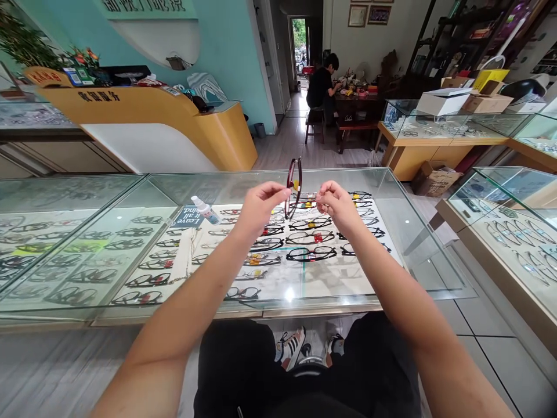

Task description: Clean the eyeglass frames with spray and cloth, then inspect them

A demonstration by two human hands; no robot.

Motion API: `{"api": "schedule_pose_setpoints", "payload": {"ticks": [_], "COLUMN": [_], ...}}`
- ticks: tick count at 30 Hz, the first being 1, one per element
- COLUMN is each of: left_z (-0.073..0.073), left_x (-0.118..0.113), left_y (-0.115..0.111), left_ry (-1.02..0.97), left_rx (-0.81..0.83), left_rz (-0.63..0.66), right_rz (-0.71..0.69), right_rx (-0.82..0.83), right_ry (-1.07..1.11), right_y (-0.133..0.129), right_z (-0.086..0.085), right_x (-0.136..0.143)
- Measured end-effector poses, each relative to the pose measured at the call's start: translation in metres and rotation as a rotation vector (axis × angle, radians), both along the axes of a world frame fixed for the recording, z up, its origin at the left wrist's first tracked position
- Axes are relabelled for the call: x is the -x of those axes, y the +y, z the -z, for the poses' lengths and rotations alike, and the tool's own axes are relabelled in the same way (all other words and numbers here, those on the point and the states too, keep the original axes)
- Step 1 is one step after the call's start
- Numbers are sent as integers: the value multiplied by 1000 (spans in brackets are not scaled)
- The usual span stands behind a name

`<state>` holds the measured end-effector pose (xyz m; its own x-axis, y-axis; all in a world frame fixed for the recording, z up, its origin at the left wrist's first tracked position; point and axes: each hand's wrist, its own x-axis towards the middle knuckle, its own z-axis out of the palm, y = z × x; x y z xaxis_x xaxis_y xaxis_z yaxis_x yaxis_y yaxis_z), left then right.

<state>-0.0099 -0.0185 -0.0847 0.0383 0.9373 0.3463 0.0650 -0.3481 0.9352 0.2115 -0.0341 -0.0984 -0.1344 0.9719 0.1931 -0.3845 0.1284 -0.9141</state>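
Glasses (294, 188) are pinched above the tabletop (331, 284) by the left hand (258, 206); whether anything is pinched by the curled right hand (336, 206) cannot be told

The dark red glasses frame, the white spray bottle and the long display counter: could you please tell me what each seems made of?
Dark red glasses frame: probably glossy plastic, judging by its smooth rim, possibly coated metal. White spray bottle: likely smooth plastic, given its translucent body. Long display counter: polished glass top, by reflections and transparency.
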Motion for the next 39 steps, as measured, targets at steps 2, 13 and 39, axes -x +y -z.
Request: {"api": "schedule_pose_setpoints", "payload": {"ticks": [2, 13, 39], "left_z": [6, 22, 28], "left_x": [-8, -6, -9], "left_y": [-14, -27, -24], "left_ry": [-88, -184, -157], "left_rx": [-66, -24, 11], "left_rz": [45, 113, 172], "right_rz": [-22, -101, 75], "right_rx": [2, -134, -322], "right_ry": [17, -104, -390], "right_y": [-2, -11, -25], "right_z": [-2, -1, -4], "right_x": [0, 2, 9]}}
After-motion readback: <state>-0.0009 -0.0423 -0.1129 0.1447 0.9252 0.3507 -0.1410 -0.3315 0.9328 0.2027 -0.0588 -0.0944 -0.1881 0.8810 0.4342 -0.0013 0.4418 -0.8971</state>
